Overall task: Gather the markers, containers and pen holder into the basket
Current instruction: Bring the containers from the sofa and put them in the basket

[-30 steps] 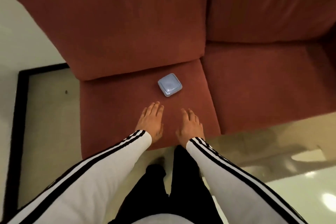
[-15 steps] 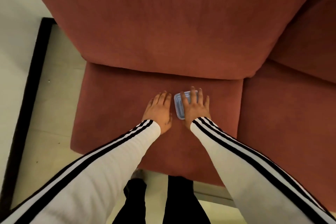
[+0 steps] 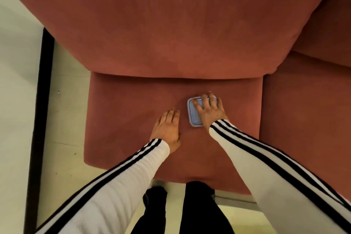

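A small square pale-blue container (image 3: 192, 117) with a lid lies on the red sofa seat cushion (image 3: 123, 119), close to the back cushion. My right hand (image 3: 208, 109) lies on top of it, fingers spread across the lid and thumb resting on the lid's left part; the container's right half is hidden under the hand. My left hand (image 3: 169, 129) rests flat on the seat just left of the container, apart from it and holding nothing. No markers, pen holder or basket are in view.
A big red back cushion (image 3: 171, 24) rises right behind the container. A second seat cushion (image 3: 307, 119) adjoins on the right. Pale floor with a black-edged mat (image 3: 40, 100) lies to the left. My legs (image 3: 190, 211) stand at the sofa's front edge.
I have leaned in over the sofa. My right hand moved from the seat's front edge onto the container's lid, and my left hand slid forward beside it.
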